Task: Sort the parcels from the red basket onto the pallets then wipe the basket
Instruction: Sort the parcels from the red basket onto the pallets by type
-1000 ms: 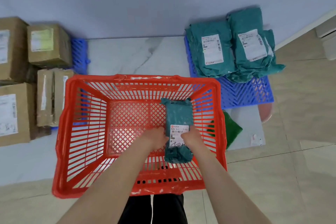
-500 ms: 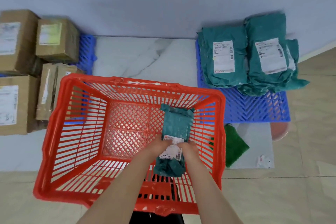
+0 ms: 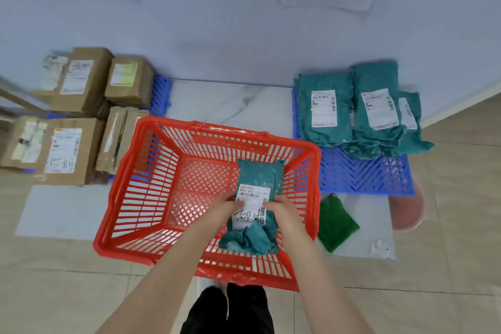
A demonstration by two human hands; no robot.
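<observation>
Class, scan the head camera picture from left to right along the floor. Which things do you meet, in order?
Cardboard boxes → red basket, with a teal parcel gripped by the left hand and right hand inside its outline → green cloth → pink round object.

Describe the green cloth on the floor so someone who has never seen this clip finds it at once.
Find the red basket in the middle of the view. Just right of it, in front of the blue pallet stacked with teal parcels, lies the green cloth. Unlike those parcels it is a brighter grass green, flat, and carries no white label.
</observation>
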